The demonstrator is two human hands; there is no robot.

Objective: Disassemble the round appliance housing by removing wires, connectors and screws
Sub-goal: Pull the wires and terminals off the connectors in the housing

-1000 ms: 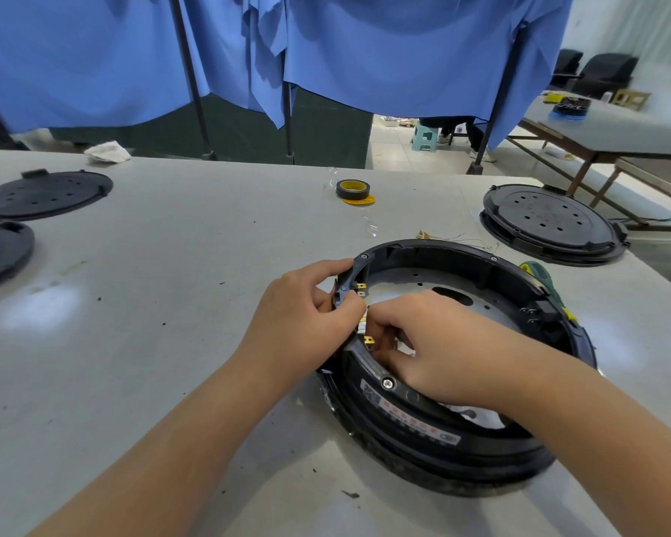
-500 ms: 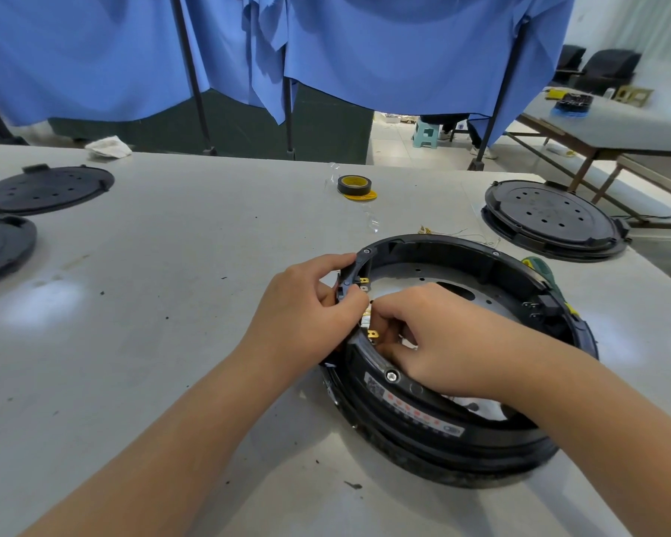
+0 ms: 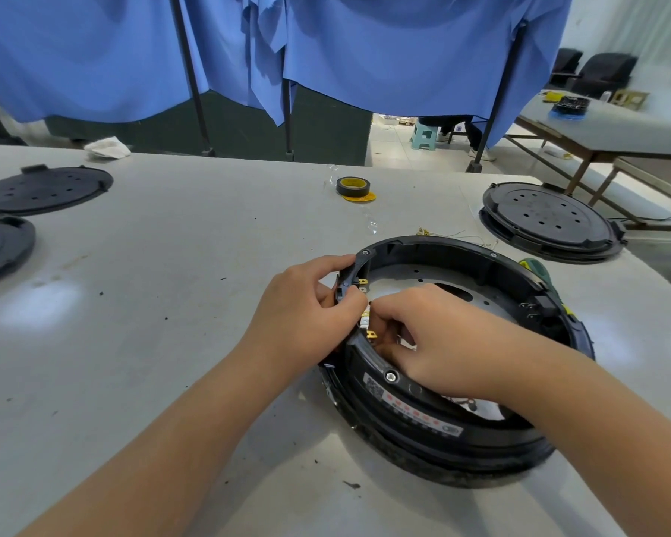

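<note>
A wide grey table (image 3: 179, 273) fills the scene, with blue cloth (image 3: 365, 44) hanging behind its far edge. The round appliance housing (image 3: 454, 428) lies flat on the near right of the table, open side up so its inner wall can be reached from above. Black round covers sit set aside, one at the far right (image 3: 551, 222) and two at the far left (image 3: 43, 189), probably parted from similar units. The left hand (image 3: 307, 315) curls over the housing's left rim from outside, thumb and fingers clamped on the black edge, which likely steadies the ring against pulling. The right hand (image 3: 438, 339) reaches inside at the same spot, fingers bent toward a white connector (image 3: 365, 321) beside brass terminals (image 3: 371, 335); whether they actually pinch it cannot be told, since the fingertips are hidden. A green-handled tool (image 3: 539, 271) lies just behind the housing's far right rim, kept near for the screw (image 3: 391, 377) in the near rim. A tape roll (image 3: 352, 186) rests farther off, and thin loose wires (image 3: 454, 235) lie beyond the housing.
</note>
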